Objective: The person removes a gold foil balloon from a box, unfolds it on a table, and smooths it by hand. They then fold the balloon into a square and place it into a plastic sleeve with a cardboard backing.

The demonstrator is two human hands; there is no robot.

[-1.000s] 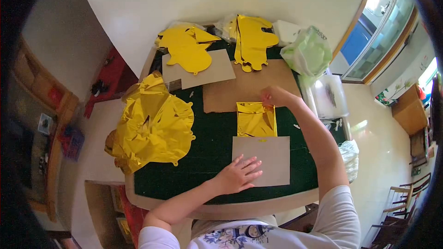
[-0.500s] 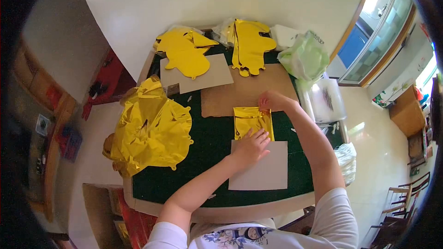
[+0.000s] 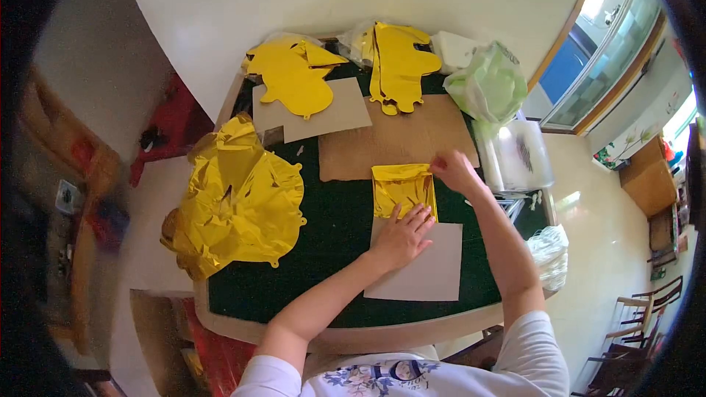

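Note:
A folded gold foil piece point(image 3: 401, 187) lies on the dark green table top point(image 3: 331, 213), its lower edge over a grey card sheet point(image 3: 426, 268). My left hand point(image 3: 401, 235) rests flat, fingers spread, across the foil's lower edge and the card. Just right of the foil's top right corner is my right hand point(image 3: 456, 170), with fingers curled close to the foil's edge; whether it grips the foil is unclear.
A crumpled gold foil heap point(image 3: 239, 202) hangs over the table's left edge. Yellow foil shapes point(image 3: 294, 77) point(image 3: 397, 62) lie at the back on grey card point(image 3: 331, 114) and brown cardboard point(image 3: 397, 143). A green plastic bag point(image 3: 489, 84) and a clear bin point(image 3: 522, 158) stand at right.
My left hand moved up from the card's lower left onto the foil's lower edge. My right hand shifted right, off the foil's top corner.

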